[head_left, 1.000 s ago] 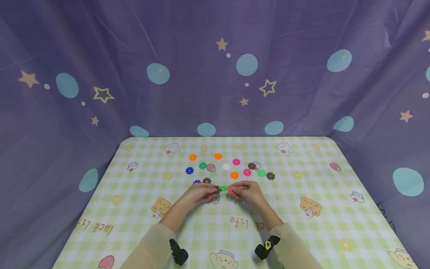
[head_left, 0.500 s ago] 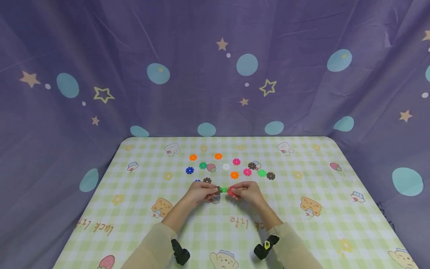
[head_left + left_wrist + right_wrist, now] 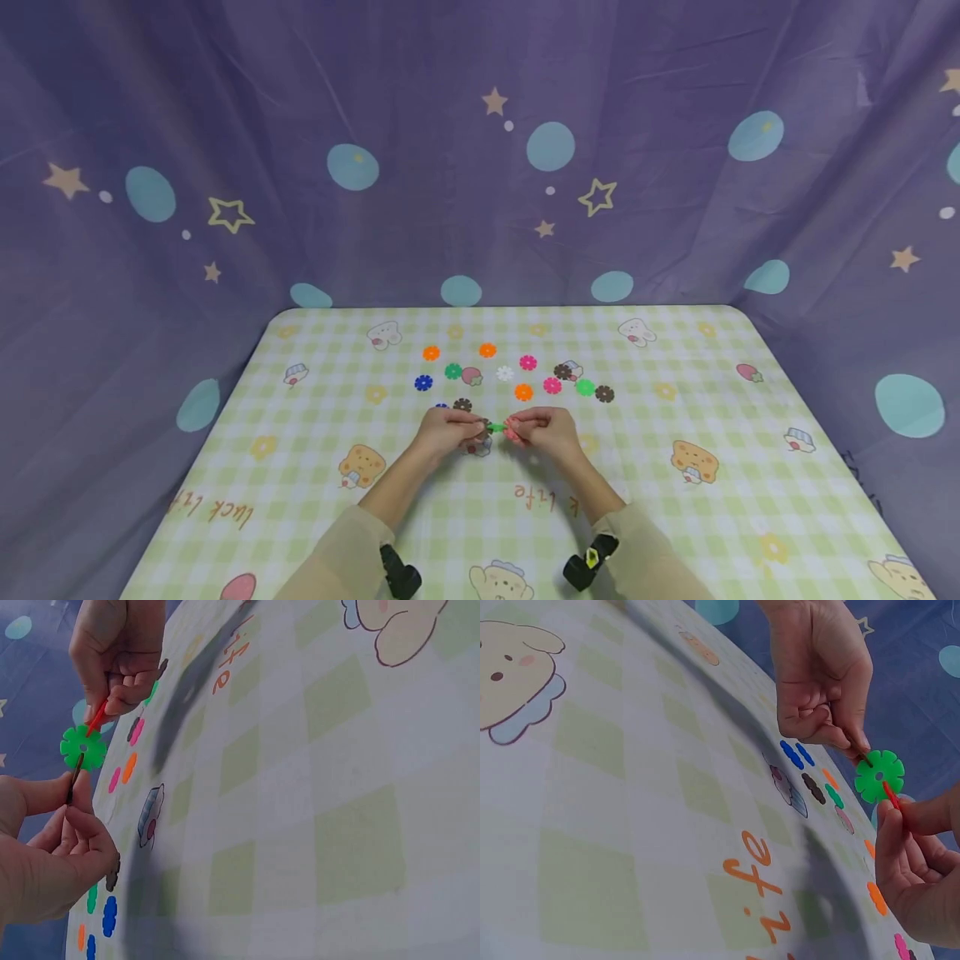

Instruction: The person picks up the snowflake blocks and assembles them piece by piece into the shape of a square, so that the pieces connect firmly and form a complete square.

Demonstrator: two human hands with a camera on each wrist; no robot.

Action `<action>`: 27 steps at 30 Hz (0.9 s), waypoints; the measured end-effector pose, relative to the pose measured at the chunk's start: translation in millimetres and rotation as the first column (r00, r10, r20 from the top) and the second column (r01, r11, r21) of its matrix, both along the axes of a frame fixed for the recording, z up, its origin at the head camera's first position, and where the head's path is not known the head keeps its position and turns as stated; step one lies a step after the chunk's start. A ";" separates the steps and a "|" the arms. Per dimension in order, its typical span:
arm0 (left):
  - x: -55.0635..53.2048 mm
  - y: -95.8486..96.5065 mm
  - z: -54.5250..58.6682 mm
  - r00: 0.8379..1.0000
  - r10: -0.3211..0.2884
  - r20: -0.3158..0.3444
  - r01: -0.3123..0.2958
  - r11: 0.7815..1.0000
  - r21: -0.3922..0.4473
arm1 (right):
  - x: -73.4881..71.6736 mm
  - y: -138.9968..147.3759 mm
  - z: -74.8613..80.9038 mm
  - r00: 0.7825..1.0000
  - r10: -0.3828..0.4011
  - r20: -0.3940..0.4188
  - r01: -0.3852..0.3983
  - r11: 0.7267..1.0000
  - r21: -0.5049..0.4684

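Both hands meet above the table at its middle. My left hand (image 3: 448, 431) pinches a brown notched plastic disc (image 3: 75, 780) between thumb and forefinger. In the right hand (image 3: 546, 432), thumb and fingers pinch a red notched disc (image 3: 892, 795). Between them sits a green snowflake disc (image 3: 83, 748), its flat face toward the wrist cameras. The brown disc is slotted edge-on into one side of the green one, and the red disc's edge meets the opposite side. Fingertips cover much of the brown and red discs.
Loose discs lie beyond the hands, among them an orange disc (image 3: 523, 392), a white disc (image 3: 505, 374), a blue disc (image 3: 423, 383) and a bright green disc (image 3: 585, 387). The checked tablecloth (image 3: 300, 517) runs back to a purple curtain (image 3: 420, 100).
The right hand has shifted slightly left, bringing the red disc closer to the brown one. The green disc has turned from face-up to nearly edge-on in the head view.
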State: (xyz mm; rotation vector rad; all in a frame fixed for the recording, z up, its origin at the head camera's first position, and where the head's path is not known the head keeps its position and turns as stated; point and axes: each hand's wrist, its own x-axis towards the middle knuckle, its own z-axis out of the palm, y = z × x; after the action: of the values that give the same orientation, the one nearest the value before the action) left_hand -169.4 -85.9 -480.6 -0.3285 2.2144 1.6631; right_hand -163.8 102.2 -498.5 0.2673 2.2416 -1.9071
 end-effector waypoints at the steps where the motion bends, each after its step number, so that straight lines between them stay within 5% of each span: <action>1: 0.3 -0.9 0.8 1.000 0.004 0.001 -0.004 1.000 0.010 | -1.1 -0.8 -1.0 1.000 0.000 0.003 0.000 1.000 -0.008; 7: 0.7 -7.5 1.4 1.000 0.022 0.004 -0.022 0.999 0.034 | -6.6 -4.3 -5.6 0.998 0.054 0.010 -0.054 0.998 -0.039; 11: -2.3 -13.2 -2.2 0.999 0.044 0.032 -0.046 0.996 0.074 | -12.8 -2.3 -7.5 0.998 0.064 -0.022 -0.063 0.997 0.034; 15: -6.5 -19.6 -3.1 0.996 0.068 0.061 -0.075 0.991 0.109 | -22.0 7.5 -8.9 0.974 0.102 -0.202 -0.052 0.970 0.236; 19: -9.6 -25.5 -4.0 0.993 0.090 0.082 -0.101 0.985 0.140 | -29.5 17.3 -10.4 0.896 0.250 -0.367 -0.062 0.889 0.453; 25: -10.7 -31.4 -4.0 0.991 0.104 0.088 -0.116 0.982 0.146 | -38.9 23.8 -13.5 0.785 0.523 -0.332 -0.164 0.692 0.703; 27: -11.6 -32.2 -3.5 0.991 0.102 0.088 -0.114 0.982 0.148 | -39.0 25.4 -13.5 0.756 0.581 -0.301 -0.203 0.645 0.736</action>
State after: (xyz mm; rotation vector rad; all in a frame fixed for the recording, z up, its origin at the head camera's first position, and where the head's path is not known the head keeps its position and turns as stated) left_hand -181.0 -118.1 -484.1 -0.4734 2.0296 1.8309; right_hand -202.8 127.5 -512.1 -0.7275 2.9295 -0.9209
